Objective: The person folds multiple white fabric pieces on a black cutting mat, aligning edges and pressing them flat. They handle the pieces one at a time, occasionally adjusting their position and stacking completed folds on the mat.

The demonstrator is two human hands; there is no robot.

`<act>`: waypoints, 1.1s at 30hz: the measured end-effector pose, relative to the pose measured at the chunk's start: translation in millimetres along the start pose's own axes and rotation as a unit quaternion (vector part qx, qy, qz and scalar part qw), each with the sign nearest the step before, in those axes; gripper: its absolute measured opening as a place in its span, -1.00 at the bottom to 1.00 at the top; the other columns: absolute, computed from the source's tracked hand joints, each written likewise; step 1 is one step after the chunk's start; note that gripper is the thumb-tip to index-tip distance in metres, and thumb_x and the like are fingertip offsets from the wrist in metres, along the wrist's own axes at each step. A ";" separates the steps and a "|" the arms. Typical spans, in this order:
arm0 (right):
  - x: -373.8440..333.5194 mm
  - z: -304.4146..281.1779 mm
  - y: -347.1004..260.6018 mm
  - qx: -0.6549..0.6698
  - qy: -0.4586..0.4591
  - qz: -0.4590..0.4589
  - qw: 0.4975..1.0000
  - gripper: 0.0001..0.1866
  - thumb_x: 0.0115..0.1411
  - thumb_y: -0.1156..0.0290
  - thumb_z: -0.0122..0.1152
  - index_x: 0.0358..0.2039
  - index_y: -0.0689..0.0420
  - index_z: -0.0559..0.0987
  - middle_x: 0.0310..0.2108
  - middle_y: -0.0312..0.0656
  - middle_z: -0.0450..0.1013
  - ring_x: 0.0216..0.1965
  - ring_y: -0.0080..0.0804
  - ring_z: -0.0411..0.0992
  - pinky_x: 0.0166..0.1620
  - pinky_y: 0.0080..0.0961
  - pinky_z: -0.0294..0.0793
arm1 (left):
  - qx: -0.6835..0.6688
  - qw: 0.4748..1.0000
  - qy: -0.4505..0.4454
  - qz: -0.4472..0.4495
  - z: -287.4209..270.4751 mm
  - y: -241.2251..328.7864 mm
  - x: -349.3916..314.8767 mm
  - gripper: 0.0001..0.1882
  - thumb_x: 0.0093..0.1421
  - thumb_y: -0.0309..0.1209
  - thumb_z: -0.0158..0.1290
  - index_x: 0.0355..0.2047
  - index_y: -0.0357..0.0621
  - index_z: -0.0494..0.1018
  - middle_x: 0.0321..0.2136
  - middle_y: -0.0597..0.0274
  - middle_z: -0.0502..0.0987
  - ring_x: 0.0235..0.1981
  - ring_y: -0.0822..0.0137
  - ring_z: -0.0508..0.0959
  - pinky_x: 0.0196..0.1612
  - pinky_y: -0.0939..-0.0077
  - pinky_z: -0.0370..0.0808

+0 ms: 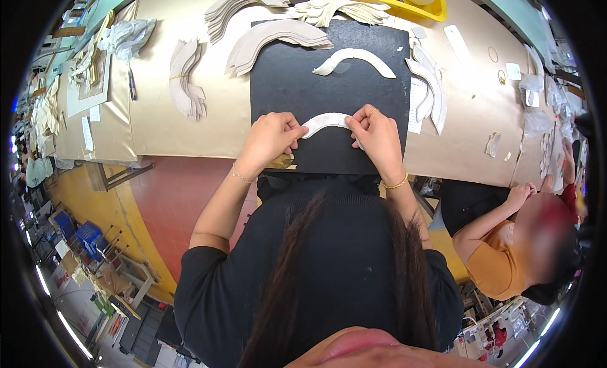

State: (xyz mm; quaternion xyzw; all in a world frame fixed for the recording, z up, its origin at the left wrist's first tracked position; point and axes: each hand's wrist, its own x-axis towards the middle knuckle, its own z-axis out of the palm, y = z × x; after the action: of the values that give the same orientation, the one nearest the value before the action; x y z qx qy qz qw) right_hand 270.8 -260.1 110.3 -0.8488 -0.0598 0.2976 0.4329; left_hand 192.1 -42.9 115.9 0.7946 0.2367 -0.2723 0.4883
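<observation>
Between my two hands a white curved strip arches just over the near part of a black mat. My left hand pinches its left end, and my right hand grips its right end with thumb and fingers. Beyond it on the mat lies a second white curved strip, untouched. A fanned stack of beige curved pieces rests over the mat's far left corner. White curved pieces lie along the mat's right edge.
More curved pieces lie beyond the mat, and a banded bundle sits to its left. A yellow tray stands at the back. A pen and crumpled plastic are at far left. Another person in an orange top sits at right.
</observation>
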 end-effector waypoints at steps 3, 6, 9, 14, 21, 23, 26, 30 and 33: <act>0.0 0.4 -0.8 -0.008 -0.002 0.004 1.000 -0.81 0.22 0.38 0.27 -0.43 0.24 0.55 -0.66 -0.20 0.53 -0.66 -0.47 0.54 -0.50 -0.58 0.48 | -0.017 1.000 -0.013 -0.011 -3.3 -5.7 -1.5 -0.70 0.23 -0.27 0.22 -0.44 -0.33 0.56 -0.69 0.21 0.57 -0.71 0.50 0.53 -0.59 0.61 0.44; 0.2 0.2 -1.8 -0.013 -0.004 0.011 1.000 -0.81 0.23 0.38 0.26 -0.43 0.24 0.55 -0.66 -0.20 0.53 -0.66 -0.48 0.54 -0.50 -0.58 0.48 | 0.016 1.000 0.001 -0.005 -0.7 -7.8 -1.9 -0.69 0.22 -0.26 0.22 -0.47 -0.32 0.55 -0.69 0.21 0.56 -0.71 0.49 0.53 -0.60 0.59 0.43; -0.4 -0.2 -2.2 -0.007 -0.005 0.013 1.000 -0.81 0.23 0.38 0.26 -0.43 0.24 0.55 -0.67 -0.21 0.52 -0.66 -0.49 0.53 -0.50 -0.57 0.47 | 0.069 0.997 0.023 0.027 0.0 -6.1 -2.8 -0.67 0.23 -0.26 0.22 -0.51 -0.31 0.53 -0.70 0.19 0.56 -0.72 0.50 0.52 -0.62 0.60 0.42; -0.8 -0.3 -1.5 -0.008 -0.006 0.007 1.000 -0.82 0.23 0.39 0.26 -0.41 0.24 0.55 -0.67 -0.22 0.51 -0.66 -0.49 0.53 -0.50 -0.57 0.46 | 0.155 0.986 0.067 0.011 -11.8 -3.7 -12.0 -0.73 0.20 -0.31 0.21 -0.51 -0.27 0.51 -0.64 0.14 0.56 -0.62 0.30 0.57 -0.50 0.41 0.47; -1.2 0.6 0.4 -0.003 -0.001 0.000 1.000 -0.82 0.24 0.38 0.26 -0.40 0.23 0.54 -0.65 -0.18 0.53 -0.65 -0.45 0.55 -0.51 -0.54 0.47 | 0.252 0.844 0.193 0.433 46.3 -4.4 -16.7 -0.40 0.15 -0.39 0.21 0.21 -0.18 0.35 0.24 -0.07 0.32 0.23 -0.02 0.36 0.24 0.19 0.32; -1.6 1.2 1.4 0.007 0.006 -0.006 1.000 -0.82 0.24 0.38 0.26 -0.41 0.23 0.54 -0.64 -0.17 0.54 -0.65 -0.44 0.55 -0.51 -0.52 0.48 | 0.297 0.838 0.146 0.435 66.5 -4.7 -9.3 -0.28 0.19 -0.25 0.19 0.32 -0.17 0.22 0.33 -0.04 0.22 0.35 0.04 0.23 0.36 0.18 0.18; -2.3 2.2 2.8 0.010 0.012 -0.002 1.000 -0.81 0.25 0.37 0.25 -0.41 0.22 0.54 -0.64 -0.15 0.54 -0.64 -0.41 0.56 -0.52 -0.51 0.48 | 0.345 0.846 0.128 0.386 77.9 -9.9 -2.0 -0.19 0.23 -0.05 0.13 0.37 -0.16 0.13 0.38 0.06 0.17 0.41 0.14 0.14 0.41 0.14 0.06; -3.1 2.7 3.5 -0.004 0.014 -0.003 1.000 -0.79 0.23 0.36 0.30 -0.39 0.27 0.55 -0.65 -0.19 0.52 -0.65 -0.51 0.54 -0.54 -0.59 0.46 | 0.399 0.847 0.127 0.329 59.1 -29.0 -18.1 -0.13 0.23 0.11 0.05 0.39 -0.14 0.10 0.39 0.20 0.15 0.42 0.22 0.12 0.42 0.08 -0.01; -3.4 1.3 1.4 -0.006 0.006 0.002 1.000 -0.78 0.24 0.35 0.29 -0.39 0.26 0.55 -0.65 -0.21 0.51 -0.65 -0.52 0.53 -0.54 -0.59 0.46 | 0.429 0.850 0.134 0.273 39.2 -38.3 -37.0 -0.12 0.22 0.13 0.06 0.39 -0.14 0.11 0.40 0.13 0.12 0.43 0.13 0.10 0.42 -0.01 -0.03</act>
State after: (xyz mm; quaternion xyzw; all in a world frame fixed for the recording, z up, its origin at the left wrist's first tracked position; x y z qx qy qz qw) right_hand 267.1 -261.2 110.2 -0.8532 -0.0574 0.2927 0.4279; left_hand 132.2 -66.7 101.0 0.9865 -0.0674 -0.0932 0.1168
